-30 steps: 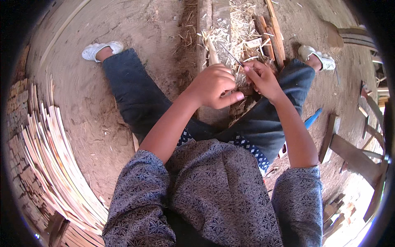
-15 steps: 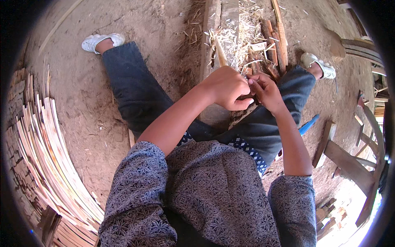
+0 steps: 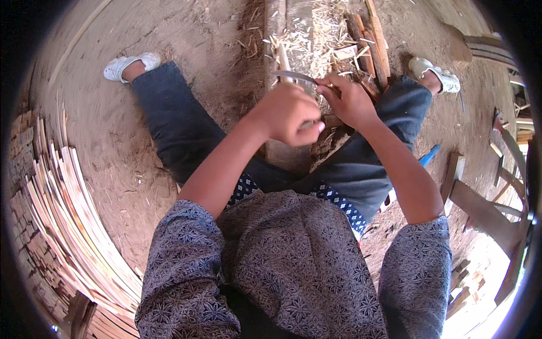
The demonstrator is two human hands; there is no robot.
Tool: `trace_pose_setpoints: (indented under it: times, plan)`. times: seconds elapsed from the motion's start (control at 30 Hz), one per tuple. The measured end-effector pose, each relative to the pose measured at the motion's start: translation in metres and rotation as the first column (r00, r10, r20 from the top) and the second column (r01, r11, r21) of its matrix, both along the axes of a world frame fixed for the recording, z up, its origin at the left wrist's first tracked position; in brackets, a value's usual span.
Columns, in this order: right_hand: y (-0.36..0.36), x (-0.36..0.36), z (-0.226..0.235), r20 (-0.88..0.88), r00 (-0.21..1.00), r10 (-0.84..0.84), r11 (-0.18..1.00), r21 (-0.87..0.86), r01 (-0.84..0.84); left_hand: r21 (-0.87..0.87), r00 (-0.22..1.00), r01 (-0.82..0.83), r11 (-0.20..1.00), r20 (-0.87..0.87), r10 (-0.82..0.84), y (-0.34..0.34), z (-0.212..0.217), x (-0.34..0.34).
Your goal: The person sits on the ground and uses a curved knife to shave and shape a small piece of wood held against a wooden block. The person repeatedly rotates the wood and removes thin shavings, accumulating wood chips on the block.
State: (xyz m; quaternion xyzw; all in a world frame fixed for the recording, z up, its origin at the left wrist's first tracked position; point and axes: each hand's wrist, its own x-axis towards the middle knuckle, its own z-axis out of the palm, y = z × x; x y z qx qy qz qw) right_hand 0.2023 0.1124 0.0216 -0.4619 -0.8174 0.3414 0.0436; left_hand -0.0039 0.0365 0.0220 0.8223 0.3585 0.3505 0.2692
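My right hand (image 3: 351, 101) pinches a thin, curved knife (image 3: 293, 74) between thumb and fingers, its grey blade stretching left over the wooden beam. Just left of it, my left hand (image 3: 289, 114) is curled closed, with the thumb toward the right. Beyond the left knuckles lies a pale wooden stick (image 3: 283, 58); whether its near end is inside the fist is hidden. The blade passes beyond the left hand, close to the stick. Both hands are above the beam (image 3: 287, 155), between my spread legs.
Wood shavings (image 3: 324, 34) cover the beam's far part. Reddish wood strips (image 3: 375, 48) lie along its right side. Long pale slats (image 3: 79, 220) are stacked at the left. A wooden frame (image 3: 483, 209) stands at the right, near a blue object (image 3: 430, 155) on the dirt floor.
The hands have moved apart slightly, the right turning outward and up. The knife blade, mostly hidden behind the hands before, now shows. The whole view has shifted a little.
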Motion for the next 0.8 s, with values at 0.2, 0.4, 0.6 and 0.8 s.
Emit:
trace_pose_setpoints:
  times: [0.2,0.4,0.6,0.8]
  plan:
    - [0.057,-0.026,-0.058,-0.146,0.972,-0.186,0.970,0.128,0.205,-0.194,0.996,-0.022,0.981,0.078,0.038,0.026,0.028,-0.010]
    - [0.036,-0.002,-0.025,-0.280,0.799,-0.533,0.769,-0.555,0.318,-0.391,0.809,-0.161,0.906,0.473,0.348,0.058,0.032,-0.093]
    - [-0.015,0.012,-0.015,-0.297,0.707,-0.642,0.639,-0.717,0.279,-0.243,0.682,-0.662,0.708,0.197,0.705,0.089,0.071,-0.099]
    - [-0.054,0.016,-0.024,-0.288,0.692,-0.661,0.577,-0.785,0.225,0.092,0.443,-0.896,0.434,0.243,0.863,0.098,0.050,-0.090]
